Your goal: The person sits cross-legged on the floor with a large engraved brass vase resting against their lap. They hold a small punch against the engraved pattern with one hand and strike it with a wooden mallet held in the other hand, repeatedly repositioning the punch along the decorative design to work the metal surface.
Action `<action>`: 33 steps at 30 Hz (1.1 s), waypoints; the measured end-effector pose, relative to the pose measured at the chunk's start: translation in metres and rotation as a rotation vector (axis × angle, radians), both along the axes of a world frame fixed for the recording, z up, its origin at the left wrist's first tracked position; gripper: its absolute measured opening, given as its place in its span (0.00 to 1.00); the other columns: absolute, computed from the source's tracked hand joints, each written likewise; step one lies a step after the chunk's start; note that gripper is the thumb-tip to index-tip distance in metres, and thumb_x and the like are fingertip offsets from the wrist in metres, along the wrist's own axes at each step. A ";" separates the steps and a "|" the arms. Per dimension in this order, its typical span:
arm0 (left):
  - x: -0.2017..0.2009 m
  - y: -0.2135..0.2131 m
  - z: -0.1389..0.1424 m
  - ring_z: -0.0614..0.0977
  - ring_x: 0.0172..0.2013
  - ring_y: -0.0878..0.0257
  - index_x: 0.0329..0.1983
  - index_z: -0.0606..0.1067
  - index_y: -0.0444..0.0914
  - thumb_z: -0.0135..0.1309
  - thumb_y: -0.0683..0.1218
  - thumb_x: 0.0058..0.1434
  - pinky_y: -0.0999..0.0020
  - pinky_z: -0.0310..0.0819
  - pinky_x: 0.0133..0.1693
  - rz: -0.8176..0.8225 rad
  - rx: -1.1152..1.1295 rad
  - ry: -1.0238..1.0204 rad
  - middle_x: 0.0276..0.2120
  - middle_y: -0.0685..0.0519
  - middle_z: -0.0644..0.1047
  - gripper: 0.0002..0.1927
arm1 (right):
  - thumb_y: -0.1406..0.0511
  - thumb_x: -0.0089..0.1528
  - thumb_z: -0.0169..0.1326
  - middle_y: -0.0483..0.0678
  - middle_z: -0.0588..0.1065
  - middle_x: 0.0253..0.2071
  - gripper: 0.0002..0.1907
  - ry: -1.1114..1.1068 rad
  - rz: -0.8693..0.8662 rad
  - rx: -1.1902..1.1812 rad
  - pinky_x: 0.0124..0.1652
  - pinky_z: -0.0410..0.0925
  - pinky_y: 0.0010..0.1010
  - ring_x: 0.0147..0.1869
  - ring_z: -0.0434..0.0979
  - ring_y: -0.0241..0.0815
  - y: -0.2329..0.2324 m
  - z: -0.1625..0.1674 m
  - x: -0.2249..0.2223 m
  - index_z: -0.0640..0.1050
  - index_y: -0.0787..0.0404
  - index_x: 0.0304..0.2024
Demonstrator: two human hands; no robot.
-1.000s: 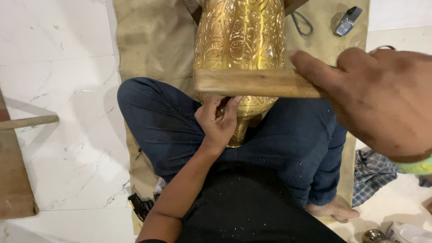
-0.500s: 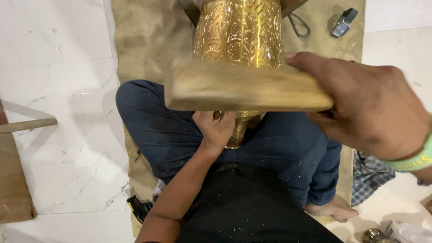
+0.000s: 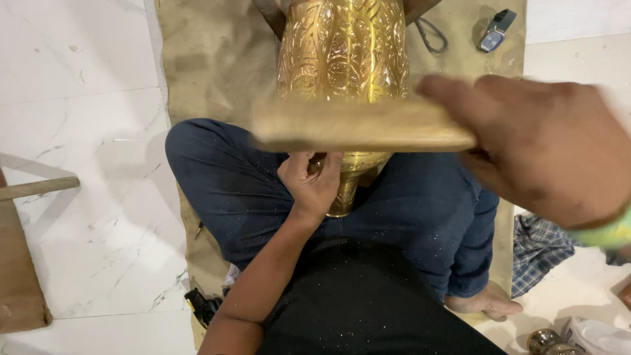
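A: What do the 2 hands do?

B: The right hand (image 3: pixel 545 148) is high and close to the camera. It is closed on one end of a flat wooden piece (image 3: pixel 358 125), with the thumb on top and the other fingers under it. The wood lies level across the front of the brass vessel (image 3: pixel 342 59). Both the hand and the wood are blurred.

A: And the left hand?

B: The left hand (image 3: pixel 314 186) is lower, under the wood. Its fingers are curled at the narrow neck of the vessel. It seems to pinch a small tool against the metal, but the tool is too hidden, so I cannot tell what it is.

A: Where is the vessel?

B: It lies between the knees of the person, who sits cross-legged in dark blue trousers (image 3: pixel 427 210) on a tan mat (image 3: pixel 217 59). The narrow end points to the body and the wide engraved part points away. The surface is gold in colour, with a leaf pattern.

A: What is around?

B: A white marble floor (image 3: pixel 85 131). A small grey device (image 3: pixel 494 29) lies on the far right corner of the mat. A checked cloth (image 3: pixel 536 253) lies at the right, near the bare foot (image 3: pixel 483 304). A wooden stick (image 3: pixel 39 189) is at the left edge.
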State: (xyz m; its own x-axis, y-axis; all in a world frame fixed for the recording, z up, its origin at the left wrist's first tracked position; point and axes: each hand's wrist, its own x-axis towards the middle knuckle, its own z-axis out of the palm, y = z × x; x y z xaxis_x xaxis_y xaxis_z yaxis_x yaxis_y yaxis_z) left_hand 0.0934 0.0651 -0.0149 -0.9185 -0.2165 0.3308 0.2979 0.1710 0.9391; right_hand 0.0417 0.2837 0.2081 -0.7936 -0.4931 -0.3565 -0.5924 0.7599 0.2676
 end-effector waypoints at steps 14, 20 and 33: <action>0.002 0.003 -0.010 0.82 0.32 0.70 0.47 0.77 0.34 0.63 0.37 0.67 0.77 0.76 0.37 0.035 -0.011 0.045 0.33 0.51 0.83 0.08 | 0.60 0.60 0.58 0.47 0.74 0.33 0.35 0.011 0.058 -0.534 0.25 0.69 0.33 0.27 0.76 0.42 -0.004 0.004 -0.004 0.64 0.50 0.69; 0.003 0.002 -0.011 0.81 0.31 0.71 0.46 0.78 0.32 0.64 0.36 0.66 0.76 0.74 0.34 0.050 -0.037 -0.029 0.34 0.51 0.83 0.08 | 0.59 0.57 0.56 0.44 0.75 0.30 0.39 0.059 0.066 -0.313 0.23 0.67 0.32 0.23 0.74 0.39 0.000 0.002 -0.003 0.66 0.51 0.73; 0.008 0.003 -0.020 0.79 0.37 0.71 0.48 0.77 0.31 0.63 0.36 0.66 0.75 0.75 0.40 0.062 0.007 -0.021 0.36 0.50 0.82 0.09 | 0.57 0.60 0.54 0.45 0.75 0.31 0.36 0.094 0.048 -0.370 0.22 0.66 0.32 0.26 0.74 0.39 -0.004 0.004 0.004 0.67 0.51 0.72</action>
State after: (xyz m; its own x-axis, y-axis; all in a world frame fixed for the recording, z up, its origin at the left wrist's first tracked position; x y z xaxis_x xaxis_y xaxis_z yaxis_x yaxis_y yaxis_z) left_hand 0.1009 0.0684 -0.0353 -0.9098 -0.2757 0.3102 0.2673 0.1824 0.9462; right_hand 0.0458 0.2800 0.2125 -0.7870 -0.6124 -0.0744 -0.6158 0.7871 0.0350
